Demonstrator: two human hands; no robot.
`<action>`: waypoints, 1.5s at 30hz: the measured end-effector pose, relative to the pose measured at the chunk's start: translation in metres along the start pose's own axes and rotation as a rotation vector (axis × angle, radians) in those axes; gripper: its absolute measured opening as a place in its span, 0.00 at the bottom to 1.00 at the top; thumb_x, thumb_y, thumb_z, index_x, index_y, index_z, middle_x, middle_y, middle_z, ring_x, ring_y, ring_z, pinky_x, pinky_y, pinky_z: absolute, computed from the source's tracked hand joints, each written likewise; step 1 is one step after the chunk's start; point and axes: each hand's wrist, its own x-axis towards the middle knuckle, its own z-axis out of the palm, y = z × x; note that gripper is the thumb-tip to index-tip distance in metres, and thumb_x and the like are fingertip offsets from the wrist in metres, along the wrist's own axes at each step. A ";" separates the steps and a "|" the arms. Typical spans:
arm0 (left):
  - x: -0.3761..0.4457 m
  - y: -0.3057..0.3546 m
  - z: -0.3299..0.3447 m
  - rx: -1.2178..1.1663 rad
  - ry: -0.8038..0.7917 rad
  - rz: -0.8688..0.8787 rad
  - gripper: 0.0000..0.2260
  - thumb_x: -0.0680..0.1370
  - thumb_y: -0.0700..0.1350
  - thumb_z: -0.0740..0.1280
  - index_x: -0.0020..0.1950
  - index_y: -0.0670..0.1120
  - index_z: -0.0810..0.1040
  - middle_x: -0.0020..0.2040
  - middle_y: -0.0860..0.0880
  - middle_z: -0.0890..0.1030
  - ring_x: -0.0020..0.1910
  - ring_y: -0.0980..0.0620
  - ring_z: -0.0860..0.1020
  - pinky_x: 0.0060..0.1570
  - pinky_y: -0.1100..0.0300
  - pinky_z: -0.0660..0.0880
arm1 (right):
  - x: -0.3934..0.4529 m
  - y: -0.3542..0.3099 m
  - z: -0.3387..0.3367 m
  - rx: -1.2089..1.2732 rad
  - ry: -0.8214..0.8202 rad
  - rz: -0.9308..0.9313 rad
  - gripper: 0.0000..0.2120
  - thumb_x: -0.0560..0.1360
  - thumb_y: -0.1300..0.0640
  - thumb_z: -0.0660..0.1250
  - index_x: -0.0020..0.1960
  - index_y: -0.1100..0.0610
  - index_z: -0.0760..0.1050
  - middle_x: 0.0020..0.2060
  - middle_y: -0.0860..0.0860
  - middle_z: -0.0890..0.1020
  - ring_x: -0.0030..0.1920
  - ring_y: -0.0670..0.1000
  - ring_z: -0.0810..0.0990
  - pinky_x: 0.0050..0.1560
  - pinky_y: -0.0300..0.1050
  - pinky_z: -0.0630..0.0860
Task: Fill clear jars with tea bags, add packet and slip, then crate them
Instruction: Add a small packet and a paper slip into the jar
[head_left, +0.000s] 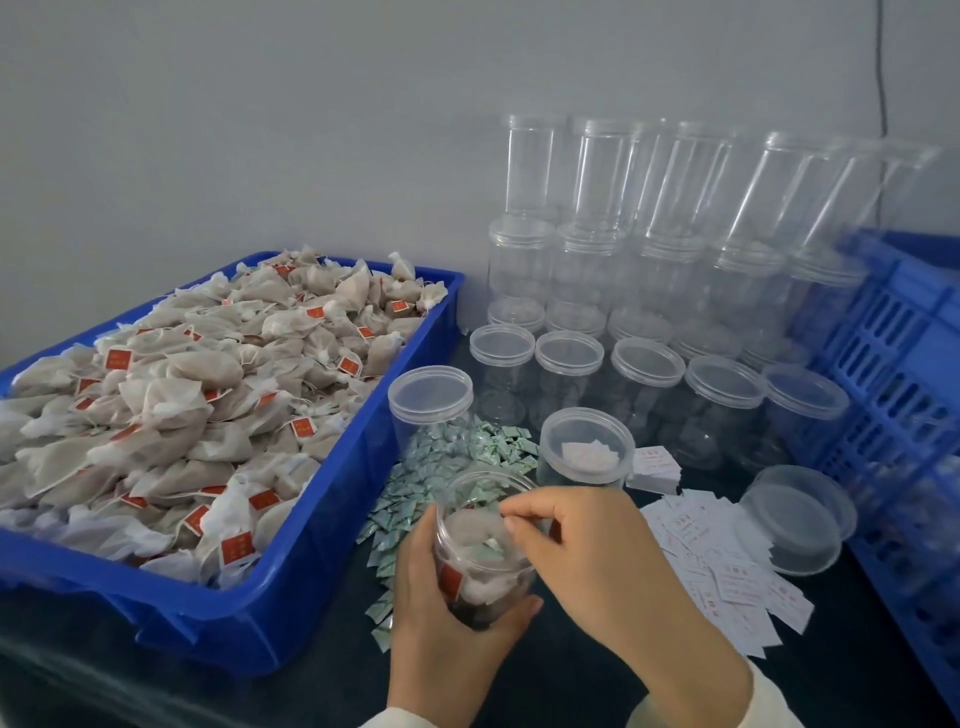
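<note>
Jar (485, 556) sits in your left hand (441, 597), fingers and thumb curled round its lower wall, held just above the dark table (597, 675) near the front edge. It is open at the top and packed with tea bags; a red tag shows through its side. Your right hand (587, 551) hovers at the jar's mouth, thumb and forefinger pressed together in a pinch over the rim; you cannot tell from here whether anything is caught between them. A green packet lies on top of the bags inside.

To your left stands the blue tub (332, 545), heaped with tea bags (182, 405). Green packets (447, 462) are strewn on the table between the tub and the jar. White slips (722, 561) lie scattered just right of your right hand, with a small stack beside them. Behind your hands stands a lidded jar (584, 447) with white paper showing inside, and a loose lid (797, 519) rests on the slips to the right. Empty lidded jars (644, 312) are stacked in rows against the wall. The blue crate (904, 374) stands along the right edge, its slotted side facing you.
</note>
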 end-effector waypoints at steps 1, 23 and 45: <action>-0.002 0.000 0.003 -0.005 -0.011 0.002 0.49 0.52 0.57 0.81 0.69 0.66 0.62 0.64 0.63 0.72 0.65 0.61 0.72 0.62 0.57 0.73 | -0.004 0.004 -0.006 0.021 0.041 0.001 0.07 0.75 0.55 0.70 0.49 0.45 0.84 0.37 0.33 0.81 0.39 0.35 0.77 0.41 0.26 0.70; -0.021 0.009 0.085 -0.118 -0.196 0.041 0.46 0.55 0.58 0.83 0.69 0.61 0.66 0.61 0.59 0.74 0.61 0.56 0.77 0.53 0.50 0.79 | -0.056 0.182 -0.028 -0.294 0.109 0.654 0.11 0.75 0.47 0.68 0.55 0.49 0.82 0.50 0.45 0.80 0.45 0.44 0.77 0.41 0.38 0.70; -0.021 0.014 0.097 -0.153 -0.257 0.036 0.45 0.56 0.53 0.83 0.68 0.63 0.66 0.63 0.63 0.72 0.63 0.60 0.74 0.56 0.62 0.77 | -0.060 0.100 -0.100 0.572 0.414 0.290 0.11 0.67 0.57 0.75 0.44 0.43 0.81 0.42 0.44 0.84 0.42 0.43 0.83 0.39 0.32 0.78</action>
